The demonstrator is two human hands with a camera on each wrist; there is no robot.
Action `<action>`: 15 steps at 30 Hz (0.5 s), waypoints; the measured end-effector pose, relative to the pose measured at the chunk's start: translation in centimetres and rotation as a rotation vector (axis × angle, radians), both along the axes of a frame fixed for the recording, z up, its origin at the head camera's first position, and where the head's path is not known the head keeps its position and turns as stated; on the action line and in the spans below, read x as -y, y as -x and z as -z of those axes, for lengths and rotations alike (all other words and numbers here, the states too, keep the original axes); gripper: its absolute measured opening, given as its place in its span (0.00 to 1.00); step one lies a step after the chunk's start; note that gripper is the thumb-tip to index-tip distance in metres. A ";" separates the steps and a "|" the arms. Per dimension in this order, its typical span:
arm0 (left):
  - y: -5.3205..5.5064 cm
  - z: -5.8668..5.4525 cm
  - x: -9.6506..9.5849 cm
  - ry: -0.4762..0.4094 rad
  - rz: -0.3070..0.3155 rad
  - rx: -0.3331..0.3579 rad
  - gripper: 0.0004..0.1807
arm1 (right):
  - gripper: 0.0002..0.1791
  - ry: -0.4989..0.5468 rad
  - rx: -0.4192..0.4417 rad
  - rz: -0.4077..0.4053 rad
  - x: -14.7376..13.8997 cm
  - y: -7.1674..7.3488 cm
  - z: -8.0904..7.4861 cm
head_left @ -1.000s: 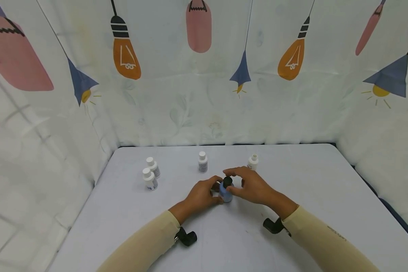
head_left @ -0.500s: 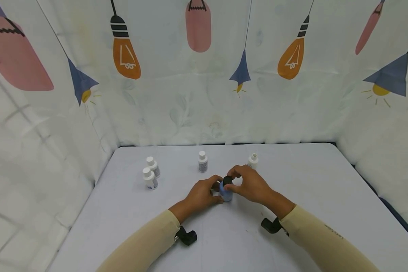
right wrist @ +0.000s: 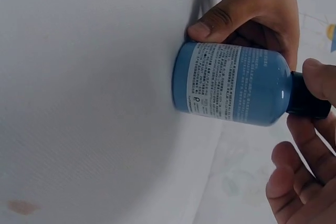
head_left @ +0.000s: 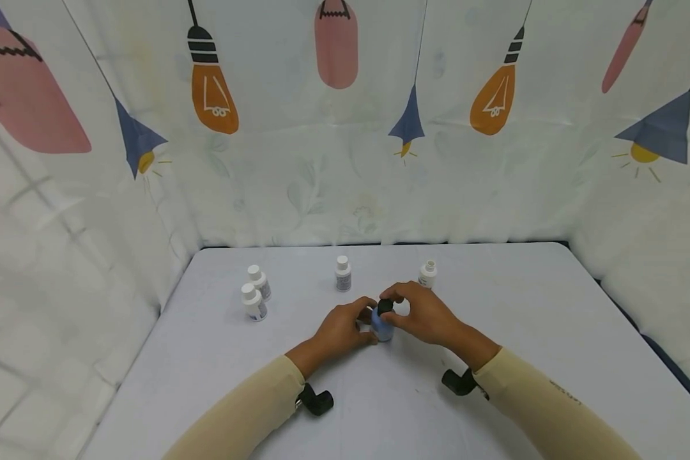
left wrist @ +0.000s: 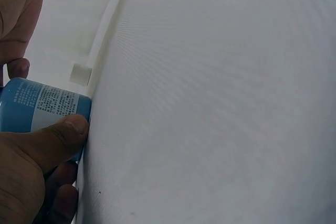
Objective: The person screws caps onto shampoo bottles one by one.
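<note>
A blue bottle [right wrist: 252,85] with a printed label stands on the table, its black cap [right wrist: 310,98] on top. My left hand [head_left: 338,329] grips the bottle low on its body, the thumb along the near side in the left wrist view. From the right, my right hand [head_left: 428,313] pinches the black cap between thumb and index finger; its other fingers are curled away from the bottle in the right wrist view. Just behind the right hand is a white bottle [head_left: 428,271] with no cap on its neck, its lower part partly hidden by that hand.
Two capped white bottles [head_left: 254,303] stand close together at the left of the white table [head_left: 207,383]. Another capped white bottle [head_left: 343,275] stands at the back middle. A patterned curtain [head_left: 299,166] hangs behind the table and along both sides.
The right fingers, spread apart around the cap a second ago, have closed in on it, then shifted slightly. My left hand and the blue bottle stay in place.
</note>
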State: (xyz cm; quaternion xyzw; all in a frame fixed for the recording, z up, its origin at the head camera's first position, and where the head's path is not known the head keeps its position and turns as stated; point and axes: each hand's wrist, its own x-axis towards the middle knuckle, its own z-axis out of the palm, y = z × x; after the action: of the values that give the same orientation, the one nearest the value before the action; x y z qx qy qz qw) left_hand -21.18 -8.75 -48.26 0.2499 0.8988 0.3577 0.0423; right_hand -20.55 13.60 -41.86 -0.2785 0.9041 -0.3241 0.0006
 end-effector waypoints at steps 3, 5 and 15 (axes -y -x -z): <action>0.0 0.1 0.0 -0.007 0.001 0.001 0.33 | 0.20 -0.004 -0.007 0.040 0.2 0.0 0.1; 0.0 0.1 0.0 -0.009 0.003 -0.003 0.33 | 0.21 -0.004 -0.008 0.052 0.2 0.0 0.2; 0.0 0.2 0.1 -0.008 0.010 -0.019 0.34 | 0.26 0.006 -0.057 -0.132 -0.6 0.1 0.1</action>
State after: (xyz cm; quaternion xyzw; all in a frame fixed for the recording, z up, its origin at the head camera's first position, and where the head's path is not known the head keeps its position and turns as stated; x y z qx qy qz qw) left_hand -21.22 -8.81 -48.50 0.2579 0.8964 0.3588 0.0345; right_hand -20.61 14.20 -42.00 -0.3465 0.8825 -0.3180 -0.0043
